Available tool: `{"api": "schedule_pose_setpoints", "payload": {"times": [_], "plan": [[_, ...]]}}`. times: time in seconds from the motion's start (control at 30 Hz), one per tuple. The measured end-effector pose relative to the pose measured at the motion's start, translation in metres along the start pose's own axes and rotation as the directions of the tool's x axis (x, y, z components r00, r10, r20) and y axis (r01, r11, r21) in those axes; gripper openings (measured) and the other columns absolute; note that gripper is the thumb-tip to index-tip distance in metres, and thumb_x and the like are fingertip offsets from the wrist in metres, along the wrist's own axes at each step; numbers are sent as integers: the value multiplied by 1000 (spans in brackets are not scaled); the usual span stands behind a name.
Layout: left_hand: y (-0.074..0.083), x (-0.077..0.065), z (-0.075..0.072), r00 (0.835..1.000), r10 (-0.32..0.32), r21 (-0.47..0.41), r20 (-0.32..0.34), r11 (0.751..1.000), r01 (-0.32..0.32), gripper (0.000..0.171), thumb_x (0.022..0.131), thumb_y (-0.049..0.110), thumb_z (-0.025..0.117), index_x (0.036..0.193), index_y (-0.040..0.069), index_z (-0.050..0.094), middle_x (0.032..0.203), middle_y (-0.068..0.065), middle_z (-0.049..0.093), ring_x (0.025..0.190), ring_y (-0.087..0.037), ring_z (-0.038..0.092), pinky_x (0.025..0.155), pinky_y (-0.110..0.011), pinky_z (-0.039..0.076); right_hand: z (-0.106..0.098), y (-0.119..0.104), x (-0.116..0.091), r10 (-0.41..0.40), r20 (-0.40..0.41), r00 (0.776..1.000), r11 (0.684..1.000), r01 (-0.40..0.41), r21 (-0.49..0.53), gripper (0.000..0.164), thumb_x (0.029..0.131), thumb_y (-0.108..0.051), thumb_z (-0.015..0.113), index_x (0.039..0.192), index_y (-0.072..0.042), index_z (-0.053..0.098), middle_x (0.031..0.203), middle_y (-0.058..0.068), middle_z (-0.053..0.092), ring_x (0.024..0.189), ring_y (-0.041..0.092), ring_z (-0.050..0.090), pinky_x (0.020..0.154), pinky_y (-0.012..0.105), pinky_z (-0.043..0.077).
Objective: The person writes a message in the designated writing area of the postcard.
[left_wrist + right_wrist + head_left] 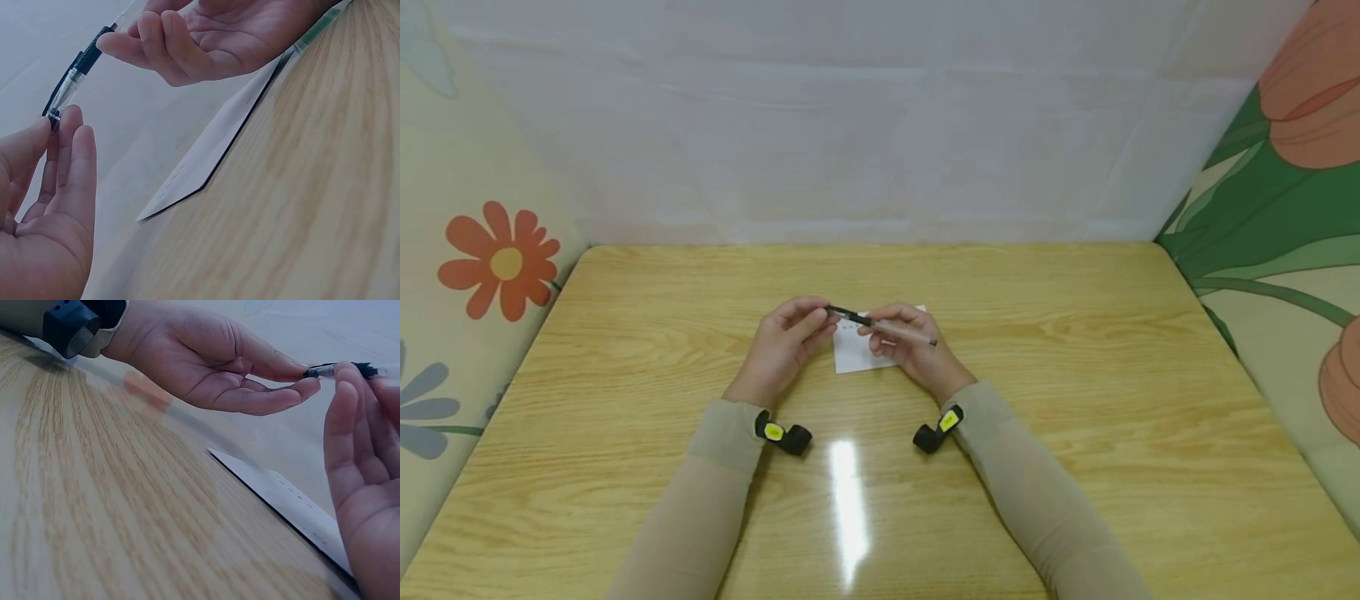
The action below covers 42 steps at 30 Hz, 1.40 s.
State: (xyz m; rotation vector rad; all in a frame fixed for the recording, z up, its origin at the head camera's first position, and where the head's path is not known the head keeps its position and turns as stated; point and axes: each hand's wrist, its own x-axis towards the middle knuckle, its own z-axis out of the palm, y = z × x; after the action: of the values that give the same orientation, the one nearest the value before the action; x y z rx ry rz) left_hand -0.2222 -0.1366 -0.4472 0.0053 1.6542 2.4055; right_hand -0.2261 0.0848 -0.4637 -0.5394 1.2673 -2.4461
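Above the table, a pen [904, 332] with a clear barrel and a black section is held slantwise between both hands. My left hand [781, 346] pinches the dark tip end of its cap [70, 85], which has a black clip, between thumb and fingers. The barrel lies in the fingers of my right hand [917, 350], gripped close behind the black section. Below the hands lies a white sheet of paper [854, 357] with small dark writing; the right hand covers part of it in the head view.
The wood-grain table [1075, 400] stretches out on all sides. A white cloth backdrop [880, 133] hangs at its far edge, with flower-patterned panels [1300, 192] left and right. Each wrist wears a black camera band [784, 433].
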Motion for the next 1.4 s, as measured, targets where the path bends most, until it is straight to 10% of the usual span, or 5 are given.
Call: {"api": "schedule_pose_setpoints", "payload": {"times": [1.0,1.4], "plan": [[1,-3,9,993,117,-5,18,993,-117,16,102,3,57,108,12,70,114,-6,61,102,-15,66,99,-29,52,-3,3,2,129,44,991,989,-125,-72,38,98,7,45,100,-14,76,90,5,74,66,11,63,60,19,52],[-1,-7,14,990,122,58,74,990,-127,46,103,7,58,143,-11,46,128,-7,57,112,-15,63,105,-30,48,-2,4,2,103,8,995,993,-102,-56,38,98,9,46,101,-13,76,91,6,73,71,12,65,64,20,55]]}}
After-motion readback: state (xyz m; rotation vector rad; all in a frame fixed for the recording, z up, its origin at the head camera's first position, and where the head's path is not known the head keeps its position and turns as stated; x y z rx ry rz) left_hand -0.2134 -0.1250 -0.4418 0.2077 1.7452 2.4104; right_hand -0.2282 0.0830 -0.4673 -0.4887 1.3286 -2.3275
